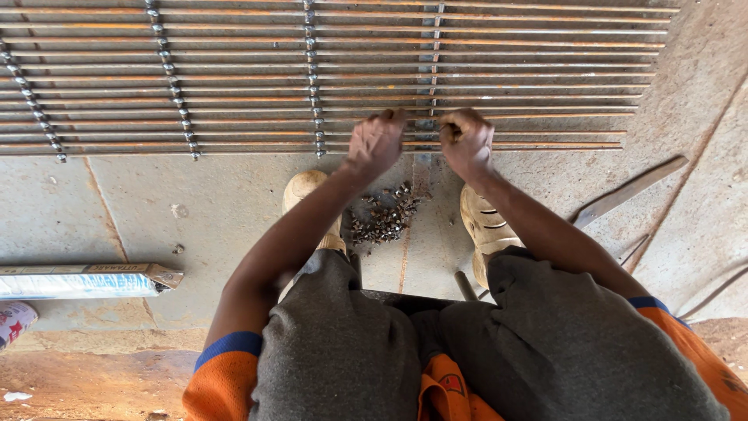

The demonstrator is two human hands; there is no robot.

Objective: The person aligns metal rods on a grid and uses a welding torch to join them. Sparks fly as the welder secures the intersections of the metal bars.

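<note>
Seated above a concrete floor (195, 210), knees in grey shorts (335, 343) apart, feet in tan shoes (487, 226) planted either side of a small heap of dark metal nuts (386, 217). Just beyond the feet, a grid of rusty steel rods (234, 86) laid flat and parallel on the floor, running left to right, tied together by several crosswise rows of threaded-on nuts (173, 78).

Left hand (376, 143) curled closed at the nearest rods, fingers folded over their edge; whatever sits between the fingertips too small to make out. Right hand (466, 140) likewise closed in a loose fist, gripping the same near edge of the grid, just beside the left hand, with a flat crosswise steel strip (431, 54) running between and beyond them. Both hands touching the rods; contents of the fists cannot be told.

To the left on the floor, a long cardboard box (86, 281) with a blue and white wrapper. To the right, a flat steel bar (631, 191) lying at a slant. Orange sleeves with blue cuffs (226, 347) at the bottom edge.
</note>
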